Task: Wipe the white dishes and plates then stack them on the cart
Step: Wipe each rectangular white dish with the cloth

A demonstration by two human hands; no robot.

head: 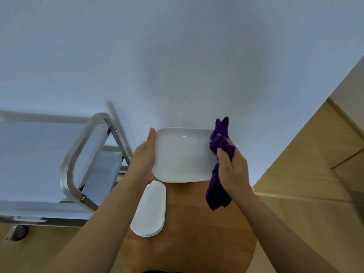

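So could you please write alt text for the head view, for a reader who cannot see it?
Left hand holds a white rectangular dish while the right hand grips a purple cloth against its edge. Below, oval white plates sit stacked on a wooden table; a metal cart stands left.

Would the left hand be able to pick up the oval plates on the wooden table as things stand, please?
Probably not yet: the left hand already supports the rectangular dish. The oval plates lie uncovered just below it.

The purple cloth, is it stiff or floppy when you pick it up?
Probably floppy: the purple cloth bunches in the right hand and its loose end dangles below. It looks soft and light, unlikely to break. It folds against the white dish edge rather than holding shape.
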